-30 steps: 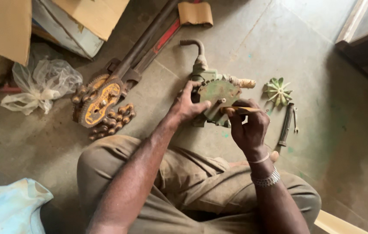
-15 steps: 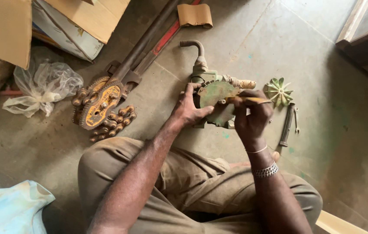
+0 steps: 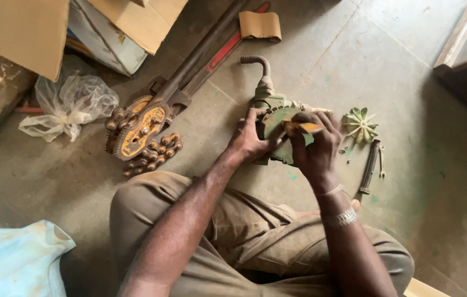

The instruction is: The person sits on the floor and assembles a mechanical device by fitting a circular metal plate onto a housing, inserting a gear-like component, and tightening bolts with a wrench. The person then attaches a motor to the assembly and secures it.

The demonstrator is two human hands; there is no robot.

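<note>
Down on the concrete floor we count two hands at work on one green machine part, which lies on the floor just in front of our bent knees. Our left hand rests on the part's left side, fingers curled against its round green cover and gripping it. Our right hand is clenched around one slim tool with a yellowish handle, held across the top of the cover; two bands sit on that wrist. One curved grey pipe rises from the far end of the part. To the right, apart from the hands, we see one pale green fan wheel with many blades, one dark rod lying near it, and a few small bolts between them, too small to count surely. To the left lies one rusty chain tool with a yellow disc, its links coiled around it, and two long handles run from it toward the top. Beyond that we count one crumpled clear plastic bag, two cardboard boxes at the top left, one folded brown piece of cardboard, and one light blue cloth at the lower left.
</note>
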